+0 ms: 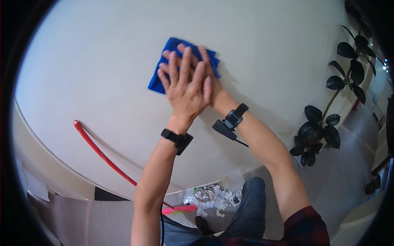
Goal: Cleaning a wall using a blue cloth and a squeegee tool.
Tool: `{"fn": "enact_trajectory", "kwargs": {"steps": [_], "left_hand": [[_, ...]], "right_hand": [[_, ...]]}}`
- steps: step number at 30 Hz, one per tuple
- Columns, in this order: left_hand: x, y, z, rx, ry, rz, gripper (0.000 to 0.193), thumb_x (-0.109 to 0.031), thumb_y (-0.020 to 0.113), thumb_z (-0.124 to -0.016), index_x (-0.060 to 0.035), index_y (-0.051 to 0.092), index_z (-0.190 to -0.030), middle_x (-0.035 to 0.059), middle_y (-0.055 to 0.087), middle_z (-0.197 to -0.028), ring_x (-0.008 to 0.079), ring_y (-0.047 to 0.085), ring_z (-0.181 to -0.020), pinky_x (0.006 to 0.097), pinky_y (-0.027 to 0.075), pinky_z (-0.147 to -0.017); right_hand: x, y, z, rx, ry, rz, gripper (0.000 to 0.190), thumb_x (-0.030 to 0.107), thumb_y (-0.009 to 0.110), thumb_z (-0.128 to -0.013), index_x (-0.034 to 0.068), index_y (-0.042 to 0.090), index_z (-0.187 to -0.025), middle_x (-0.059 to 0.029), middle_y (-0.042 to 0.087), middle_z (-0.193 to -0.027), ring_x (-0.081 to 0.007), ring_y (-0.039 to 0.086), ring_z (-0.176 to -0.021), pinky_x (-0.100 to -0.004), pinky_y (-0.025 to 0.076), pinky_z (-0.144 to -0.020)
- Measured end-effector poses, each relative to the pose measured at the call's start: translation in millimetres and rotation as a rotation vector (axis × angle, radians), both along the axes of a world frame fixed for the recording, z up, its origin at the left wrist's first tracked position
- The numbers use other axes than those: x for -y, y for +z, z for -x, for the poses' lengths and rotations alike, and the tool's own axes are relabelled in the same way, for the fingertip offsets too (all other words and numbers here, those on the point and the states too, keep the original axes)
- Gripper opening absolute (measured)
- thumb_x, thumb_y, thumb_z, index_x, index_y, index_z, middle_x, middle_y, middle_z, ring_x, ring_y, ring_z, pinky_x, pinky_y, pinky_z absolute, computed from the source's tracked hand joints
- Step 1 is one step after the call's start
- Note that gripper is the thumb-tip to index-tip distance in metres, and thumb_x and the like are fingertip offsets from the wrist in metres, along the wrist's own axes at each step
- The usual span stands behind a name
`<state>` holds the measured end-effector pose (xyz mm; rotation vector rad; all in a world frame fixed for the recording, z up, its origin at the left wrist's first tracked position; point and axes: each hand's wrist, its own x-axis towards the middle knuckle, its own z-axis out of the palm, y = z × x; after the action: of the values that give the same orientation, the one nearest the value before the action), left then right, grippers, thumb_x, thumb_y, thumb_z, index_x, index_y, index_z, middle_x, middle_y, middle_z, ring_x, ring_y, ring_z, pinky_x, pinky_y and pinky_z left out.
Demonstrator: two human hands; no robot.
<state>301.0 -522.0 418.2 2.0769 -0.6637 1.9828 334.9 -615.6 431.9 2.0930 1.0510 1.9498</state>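
Observation:
A blue cloth (167, 49) lies pressed against a white wall (261, 55). My right hand (215, 87) is flat on the cloth, its fingers spread across it and holding it to the wall. Over the back of that hand rests my left hand (186, 87), fingers apart, partly hiding the right palm and fingers. The cloth's lower left corner and jagged right edge stick out around both hands. Each wrist wears a black strap with a small device; a cable hangs from the right one.
A broom with a red handle (101, 153) leans on the wall at left, its pink head (180, 209) on the floor. Torn paper scraps (215, 196) and clear plastic lie at the wall's foot, by my legs. A dark-leaved plant (311, 130) stands along the right side.

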Motion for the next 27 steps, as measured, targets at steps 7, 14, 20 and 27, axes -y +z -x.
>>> {"fn": "enact_trajectory", "kwargs": {"steps": [7,14,20,27], "left_hand": [[67,9,-12,-0.070,-0.187,-0.295,0.037,-0.034,0.066,-0.086,-0.0206,0.073,-0.120,0.0076,0.045,-0.156,0.0352,0.035,-0.147,0.0657,0.024,-0.114],[72,-58,-6,-0.293,-0.348,-0.606,0.033,-0.025,0.065,-0.089,-0.0152,0.073,-0.120,0.0110,0.043,-0.157,0.0334,0.033,-0.149,0.0619,0.029,-0.115],[-38,-104,6,-0.153,-0.195,-0.277,0.037,-0.017,0.069,-0.084,-0.0097,0.066,-0.120,0.0232,0.046,-0.152,0.0413,0.035,-0.147,0.0608,0.015,-0.120],[-151,-47,-10,-0.051,0.338,-0.123,0.046,-0.029,0.052,-0.101,-0.0039,0.052,-0.140,0.0197,0.031,-0.162,0.0383,0.019,-0.154,0.0540,0.000,-0.123]], "right_hand": [[66,-25,-6,-0.043,-0.013,-0.344,0.068,0.049,0.054,-0.097,0.020,0.037,-0.156,-0.0106,0.021,-0.167,-0.0391,0.012,-0.154,-0.0700,0.014,-0.115],[69,-149,-1,-0.222,-0.059,-0.662,0.068,0.050,0.055,-0.096,0.019,0.038,-0.155,-0.0103,0.021,-0.167,-0.0394,0.012,-0.154,-0.0704,0.014,-0.115],[61,-219,4,-0.283,-0.009,-0.476,0.069,0.046,0.064,-0.093,0.018,0.044,-0.153,-0.0110,0.030,-0.164,-0.0418,0.017,-0.153,-0.0714,0.011,-0.116],[45,-78,2,-0.155,0.056,-0.457,0.070,0.041,0.068,-0.088,0.015,0.048,-0.150,-0.0134,0.037,-0.161,-0.0448,0.027,-0.149,-0.0735,0.012,-0.113]]}}
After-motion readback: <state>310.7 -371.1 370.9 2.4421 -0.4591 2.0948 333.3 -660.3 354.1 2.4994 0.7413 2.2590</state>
